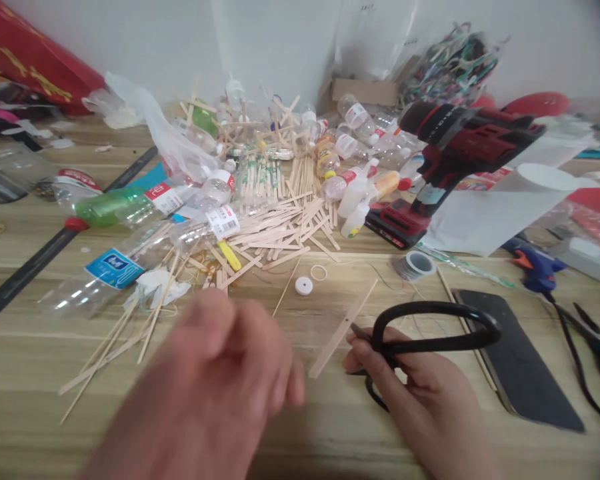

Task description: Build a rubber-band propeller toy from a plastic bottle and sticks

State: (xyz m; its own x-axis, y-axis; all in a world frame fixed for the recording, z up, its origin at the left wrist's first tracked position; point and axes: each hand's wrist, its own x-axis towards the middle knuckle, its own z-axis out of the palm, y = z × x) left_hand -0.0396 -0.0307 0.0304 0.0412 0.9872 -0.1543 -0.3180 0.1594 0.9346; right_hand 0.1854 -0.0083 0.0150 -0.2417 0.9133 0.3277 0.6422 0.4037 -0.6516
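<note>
My right hand (415, 387) is closed around the blade end of black-handled scissors (435, 347), whose handle loops stick out to the right. The dark scissor tip points at a small dark hole in a flat wooden stick (330, 347); whether they touch I cannot tell. My left hand (230, 360) is raised left of that stick, somewhat blurred, with its fingers curled in. Whatever it may hold is hidden. Beyond the hands lie a small white wheel-like disc (304, 286), a rubber band (319, 272) and a thin skewer (286, 288).
Wooden sticks (275, 230) are heaped in the middle, among plastic bottles (115, 267). To the right are a red cordless drill (445, 153), a wire spool (417, 265), a dark phone (520, 360) and a blue glue gun (537, 267) with its cable. More skewers (115, 340) lie left.
</note>
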